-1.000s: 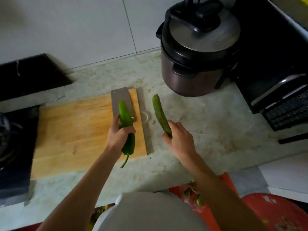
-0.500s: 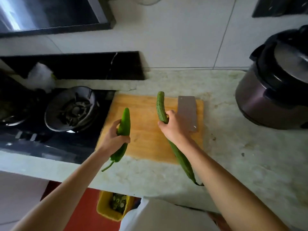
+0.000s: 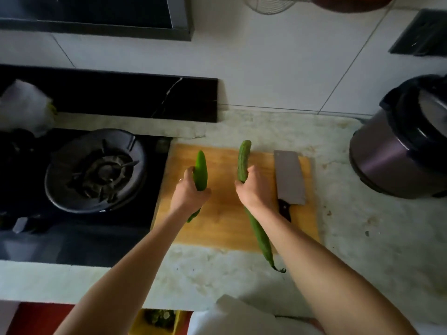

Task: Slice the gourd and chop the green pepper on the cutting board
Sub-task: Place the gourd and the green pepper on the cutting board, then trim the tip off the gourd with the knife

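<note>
Above a wooden cutting board (image 3: 225,228), the left hand (image 3: 187,192) holds its grip clamped mid-length on a light, glossy green pepper (image 3: 201,171), the right hand (image 3: 254,187) likewise on a long, firm-looking gourd (image 3: 243,160), probably best steadied near one end when slicing.

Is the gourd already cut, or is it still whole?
Still whole. The gourd shows both ends intact in the right hand; the cleaver lies untouched on the cutting board.
</note>
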